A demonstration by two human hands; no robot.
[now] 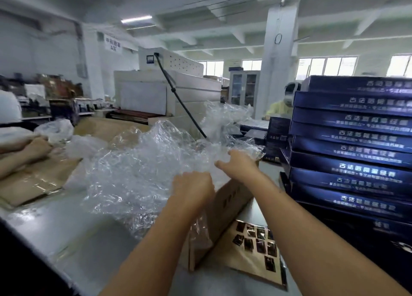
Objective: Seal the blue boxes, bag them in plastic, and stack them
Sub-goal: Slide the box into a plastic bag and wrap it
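Note:
A big crumpled mass of clear plastic bags spills out of an open brown carton in the middle of the table. My left hand grips the plastic at the carton's near rim. Just beyond it, my right hand pinches the plastic at the carton's top. A tall stack of several blue boxes with white lettering stands at the right, close to my right forearm.
A card with dark stickers lies by the carton. Flat brown cardboard and another person's arm are at the left. A shrink-wrap machine stands behind. A masked worker sits at the far right.

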